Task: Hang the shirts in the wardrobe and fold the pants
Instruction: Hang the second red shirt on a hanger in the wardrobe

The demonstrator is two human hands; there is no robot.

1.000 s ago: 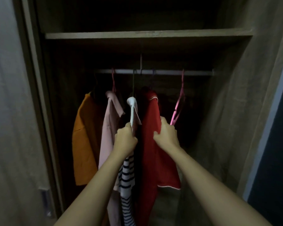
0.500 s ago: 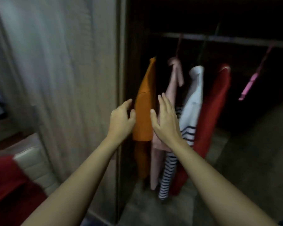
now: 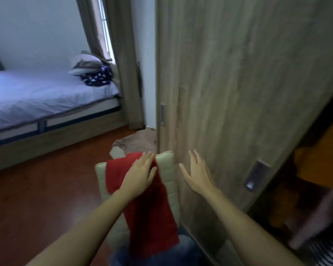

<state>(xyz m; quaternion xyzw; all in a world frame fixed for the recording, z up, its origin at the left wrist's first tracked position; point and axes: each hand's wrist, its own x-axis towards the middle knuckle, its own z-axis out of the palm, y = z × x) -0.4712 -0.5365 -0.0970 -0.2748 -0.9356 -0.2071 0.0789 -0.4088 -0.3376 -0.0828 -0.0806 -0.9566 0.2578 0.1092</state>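
A red garment lies draped over the back of a cream chair in front of me. My left hand hovers over its top end with fingers spread, holding nothing. To its right my right hand is open too, in front of the wooden wardrobe door. A blue denim garment shows below the red one. At the far right the open wardrobe shows the orange shirt, a pale pink shirt and the striped shirt hanging.
A brownish cloth lies over something behind the chair. A bed with pillows stands at the left, by a curtained window. Red-brown wooden floor stretches between bed and chair.
Both hands have let go of the hanging shirts and left the wardrobe. My view has swung left and down to the chair, and my hands now reach over the red garment.
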